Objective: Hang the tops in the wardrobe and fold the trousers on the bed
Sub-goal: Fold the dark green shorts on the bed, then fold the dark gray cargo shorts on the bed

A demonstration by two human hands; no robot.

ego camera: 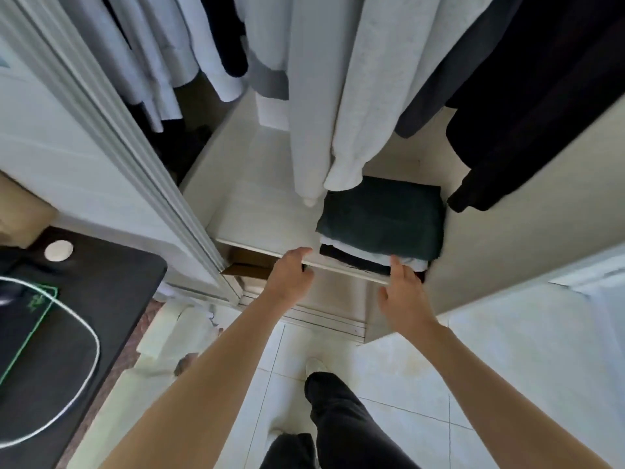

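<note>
Fingers (299,253) of the left hand (291,272) curl over the front edge of the wardrobe shelf (257,218), thumb beneath, gripping it. The right hand (404,296) is loosely spread, with its forefinger touching the folded stack (382,218) at the shelf's right front corner. Hung tops (338,96) dangle above the shelf, pale and dark.

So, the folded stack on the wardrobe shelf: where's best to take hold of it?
Probably the front edge of the folded stack, approached from the open front of the shelf, with the grip closing under the bottom black layer and over the top. The wardrobe wall sits close on its right and hanging tops drape over its back, so the front is freest.
</note>
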